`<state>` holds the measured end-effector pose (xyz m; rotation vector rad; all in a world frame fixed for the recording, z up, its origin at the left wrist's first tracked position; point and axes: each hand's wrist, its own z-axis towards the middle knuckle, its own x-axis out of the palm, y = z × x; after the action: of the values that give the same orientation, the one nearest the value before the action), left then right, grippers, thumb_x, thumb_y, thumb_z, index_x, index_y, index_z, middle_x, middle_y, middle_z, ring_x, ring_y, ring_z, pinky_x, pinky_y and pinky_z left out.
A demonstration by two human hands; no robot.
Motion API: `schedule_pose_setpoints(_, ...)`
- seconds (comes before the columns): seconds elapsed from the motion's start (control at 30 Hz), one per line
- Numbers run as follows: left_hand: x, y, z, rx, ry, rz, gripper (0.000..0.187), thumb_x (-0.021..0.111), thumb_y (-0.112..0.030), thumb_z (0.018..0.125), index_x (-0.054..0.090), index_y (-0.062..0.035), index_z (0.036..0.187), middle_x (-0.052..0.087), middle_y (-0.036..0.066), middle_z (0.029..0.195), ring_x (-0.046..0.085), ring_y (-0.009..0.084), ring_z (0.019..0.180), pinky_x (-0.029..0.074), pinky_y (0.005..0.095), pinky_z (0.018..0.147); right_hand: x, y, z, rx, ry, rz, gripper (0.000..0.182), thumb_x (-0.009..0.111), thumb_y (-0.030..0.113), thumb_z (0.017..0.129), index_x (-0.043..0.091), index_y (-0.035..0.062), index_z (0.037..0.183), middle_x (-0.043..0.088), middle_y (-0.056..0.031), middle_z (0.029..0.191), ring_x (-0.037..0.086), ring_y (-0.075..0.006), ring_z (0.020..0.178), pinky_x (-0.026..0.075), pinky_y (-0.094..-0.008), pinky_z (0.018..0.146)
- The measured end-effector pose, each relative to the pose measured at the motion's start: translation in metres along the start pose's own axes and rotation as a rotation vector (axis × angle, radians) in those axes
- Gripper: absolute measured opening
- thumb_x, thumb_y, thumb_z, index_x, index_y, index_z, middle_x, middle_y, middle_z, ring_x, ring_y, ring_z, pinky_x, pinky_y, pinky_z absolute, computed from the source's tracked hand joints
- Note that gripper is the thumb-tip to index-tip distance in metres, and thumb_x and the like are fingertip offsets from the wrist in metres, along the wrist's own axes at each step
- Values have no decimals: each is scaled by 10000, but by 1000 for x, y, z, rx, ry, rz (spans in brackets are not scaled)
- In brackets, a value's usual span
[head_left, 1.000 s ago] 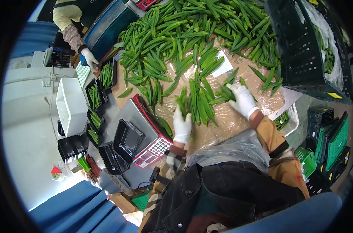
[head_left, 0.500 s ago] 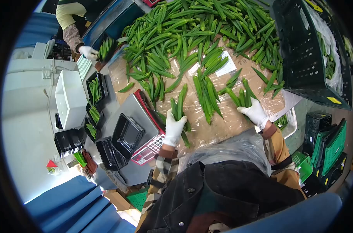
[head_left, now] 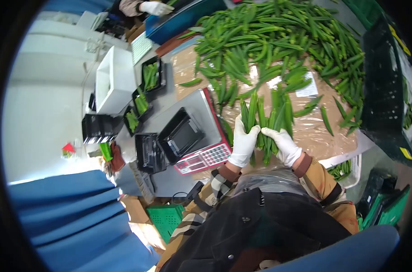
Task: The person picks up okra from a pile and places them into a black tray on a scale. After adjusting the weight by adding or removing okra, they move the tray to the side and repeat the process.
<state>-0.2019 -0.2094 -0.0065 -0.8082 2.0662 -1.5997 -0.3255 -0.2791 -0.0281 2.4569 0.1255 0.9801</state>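
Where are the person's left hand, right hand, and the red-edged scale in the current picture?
Left hand (head_left: 244, 143): head view, on the gloved middle.
Right hand (head_left: 283, 147): head view, on the gloved middle.
Scale (head_left: 203, 108): head view, on its bare plate.

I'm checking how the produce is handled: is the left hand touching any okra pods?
Touching. The head view shows the white-gloved left hand directly against several okra pods, which stick out beyond its grasp.
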Motion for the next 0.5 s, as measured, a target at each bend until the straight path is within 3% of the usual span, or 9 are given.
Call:
schedule_pose_setpoints(0.03, -11, 0, 5, 43, -14, -11, 516, 575, 72, 845, 430, -6, 1333, 567, 63, 1118, 554, 135, 970, 462, 269, 886, 15, 4, 0, -31, 47, 7, 237, 682, 106, 903, 660, -17, 1105, 705, -85, 986, 677, -148, 838, 548, -283, 744)
schedule_pose_setpoints(0.13, -33, -36, 8, 117, -173, -118, 436, 572, 5, 870, 480, -6, 1297, 566, 22, 1008, 553, 94, 878, 473, 240, 800, 45, 11, -4, -70, 110, -116, 253, 669, 88, 903, 649, -26, 1129, 700, -92, 994, 679, -159, 857, 560, -286, 762)
schedule_pose_setpoints(0.2, -55, -48, 12, 63, -218, -299, 433, 554, -53, 895, 481, -25, 1320, 563, 18, 984, 570, 110, 823, 509, 272, 749, 55, 1, -4, -24, 234, -114, 267, 656, 80, 907, 633, -34, 1147, 695, -101, 1008, 683, -175, 867, 581, -319, 760)
schedule_pose_setpoints(0.27, -67, -48, 14, 92, -238, -417, 449, 543, -60, 901, 467, -25, 1342, 563, 35, 1022, 574, 122, 865, 505, 275, 795, 64, -8, -11, 50, 309, -36, 290, 641, 73, 914, 605, -45, 1176, 686, -119, 1023, 689, -206, 868, 603, -361, 741)
schedule_pose_setpoints(0.33, -69, -50, 10, 178, -302, -317, 472, 532, -30, 900, 448, -24, 1365, 550, 49, 1089, 569, 129, 919, 496, 277, 839, 79, -13, -19, 150, 343, 127, 322, 624, 67, 924, 565, -58, 1215, 673, -145, 1039, 698, -252, 862, 624, -412, 704)
schedule_pose_setpoints(0.4, -67, -54, 2, 223, -356, -237, 501, 526, 18, 896, 433, -25, 1386, 522, 31, 1145, 532, 130, 993, 452, 280, 911, 77, -24, -15, 146, 339, -30, 376, 619, 88, 929, 533, -57, 1266, 673, -167, 1065, 697, -257, 890, 620, -411, 718)
schedule_pose_setpoints(0.5, -89, -63, -2, 252, -351, -162, 475, 578, 23, 876, 426, -16, 1325, 519, 30, 1076, 503, 117, 961, 444, 253, 868, 77, -17, -14, 176, 390, -208, 360, 627, 79, 928, 541, -56, 1251, 670, -162, 1056, 700, -256, 887, 620, -385, 692)
